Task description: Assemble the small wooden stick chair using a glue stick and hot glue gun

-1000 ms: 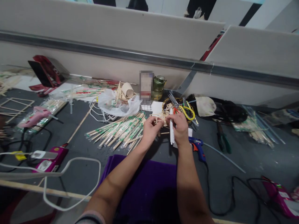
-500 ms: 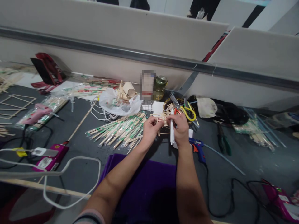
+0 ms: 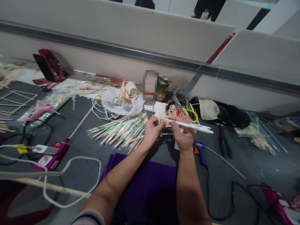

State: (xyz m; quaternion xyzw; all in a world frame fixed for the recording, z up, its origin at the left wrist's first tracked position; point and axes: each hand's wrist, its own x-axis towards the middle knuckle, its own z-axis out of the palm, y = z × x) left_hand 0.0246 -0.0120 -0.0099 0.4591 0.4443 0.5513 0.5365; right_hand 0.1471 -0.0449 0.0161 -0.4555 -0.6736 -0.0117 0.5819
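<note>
My left hand [image 3: 153, 129] pinches a small frame of thin wooden sticks [image 3: 160, 132] between thumb and fingers. My right hand [image 3: 186, 132] is closed on a slim white pen-like tool [image 3: 199, 127], which lies nearly level. Its left end points at the stick frame, close to my left fingertips; whether it touches I cannot tell. The tool's right end looks split in two. Behind my right hand are yellow-handled scissors [image 3: 195, 115]. Wrapped chopsticks [image 3: 122, 129] lie fanned out left of my left hand.
A blue glue gun [image 3: 200, 153] lies right of my right wrist, its black cord running forward. Green-handled pliers [image 3: 225, 142] lie farther right. A white plastic bag [image 3: 112, 101] and a green jar [image 3: 163, 86] stand behind. At left are a pink glue gun [image 3: 38, 111] and a magenta power strip [image 3: 52, 156].
The white tool has swung from upright to nearly level, its left end now toward the stick frame. My right hand has turned with it. My left hand keeps its pinch.
</note>
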